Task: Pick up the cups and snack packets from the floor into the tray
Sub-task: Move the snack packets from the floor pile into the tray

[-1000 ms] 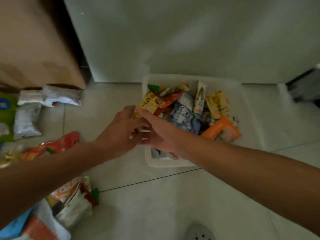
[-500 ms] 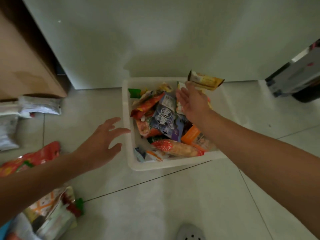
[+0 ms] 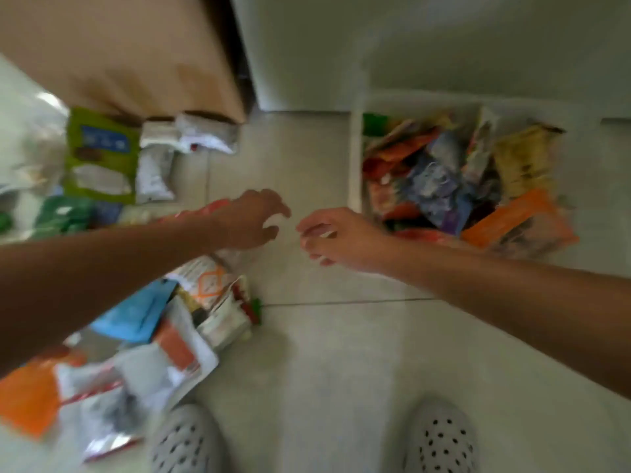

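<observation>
Pale floor tiles run up to a white wall, with a brown cabinet at the far left. Below the cabinet lie loose snack packets: a green packet with white packets just beside it. Nearer the person, a blue packet and an orange-and-white packet sit in an overlapping heap. No cup can be made out in the blur.

The left hand hangs over a red packet, fingers spread and loosely curled, gripping nothing. The right hand is close beside it over bare tile, fingers also loosely bent and apparently empty. To its right stands the white tray, already heaped with packets. A pair of grey clogs shows at the bottom edge.

The step in hand looks like reaching for the next packet. The red one is nearest, so the left hand should drop onto it and pinch a sealed edge rather than crush the middle. The right hand could take the orange-and-white packet from the heap. With the tray so full, each packet is best lifted over the near wall and laid flat, not tossed, so nothing slides back out.
</observation>
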